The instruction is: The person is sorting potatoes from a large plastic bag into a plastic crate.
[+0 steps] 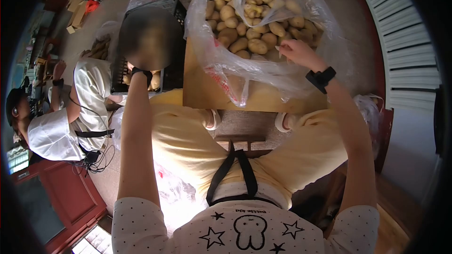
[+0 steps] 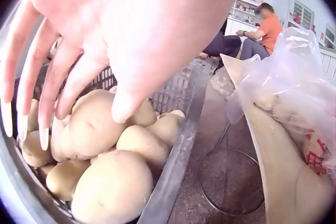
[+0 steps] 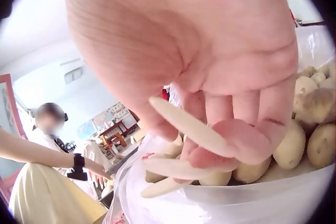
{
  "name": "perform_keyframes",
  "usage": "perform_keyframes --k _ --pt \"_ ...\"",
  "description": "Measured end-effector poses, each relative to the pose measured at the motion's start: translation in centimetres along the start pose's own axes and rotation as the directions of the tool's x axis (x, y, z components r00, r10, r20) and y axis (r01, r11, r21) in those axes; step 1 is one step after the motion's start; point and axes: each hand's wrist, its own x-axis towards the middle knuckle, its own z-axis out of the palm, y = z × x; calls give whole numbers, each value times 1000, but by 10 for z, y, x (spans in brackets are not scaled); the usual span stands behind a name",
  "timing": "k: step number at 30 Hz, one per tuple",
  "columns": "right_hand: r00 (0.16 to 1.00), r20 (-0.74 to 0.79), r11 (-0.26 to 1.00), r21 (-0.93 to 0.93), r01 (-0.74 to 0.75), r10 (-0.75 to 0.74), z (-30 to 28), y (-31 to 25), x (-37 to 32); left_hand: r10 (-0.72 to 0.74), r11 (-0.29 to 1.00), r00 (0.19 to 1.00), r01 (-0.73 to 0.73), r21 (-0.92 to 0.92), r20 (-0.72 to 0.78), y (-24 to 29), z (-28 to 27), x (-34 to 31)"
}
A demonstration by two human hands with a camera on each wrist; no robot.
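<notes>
My left hand (image 2: 105, 35) reaches into a black plastic crate (image 1: 165, 80), its long-nailed fingers extended and spread. In the left wrist view, the fingers and thumb come down on either side of a potato (image 2: 94, 124) on top of the pile. In the head view a dark blur covers most of this hand. My right hand (image 1: 299, 52) is over the near right edge of a clear plastic bag (image 1: 221, 70) filled with potatoes (image 1: 257, 46). Its fingers (image 3: 244, 140) hang loosely curled, long nails showing, and the palm holds nothing.
The bag sits on a wooden board (image 1: 197, 94) in front of my knees, with the crate close on its left. Another person (image 1: 52, 122) sits at my left, and one in orange (image 2: 268, 29) sits farther off. A thin wire hoop (image 2: 231, 182) is on the floor.
</notes>
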Motion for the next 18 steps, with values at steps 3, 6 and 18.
perform_keyframes --k 3,6,18 --pt "984 -165 983 -181 36 -67 12 2 0 195 931 881 -304 -200 -432 38 -39 -30" --pt "991 -69 913 -401 76 -112 25 1 -2 504 674 702 -684 -279 -502 84 -82 -84" --pt "972 -147 908 -353 -227 186 52 -8 38 748 318 269 -948 -29 -607 130 -89 -144"
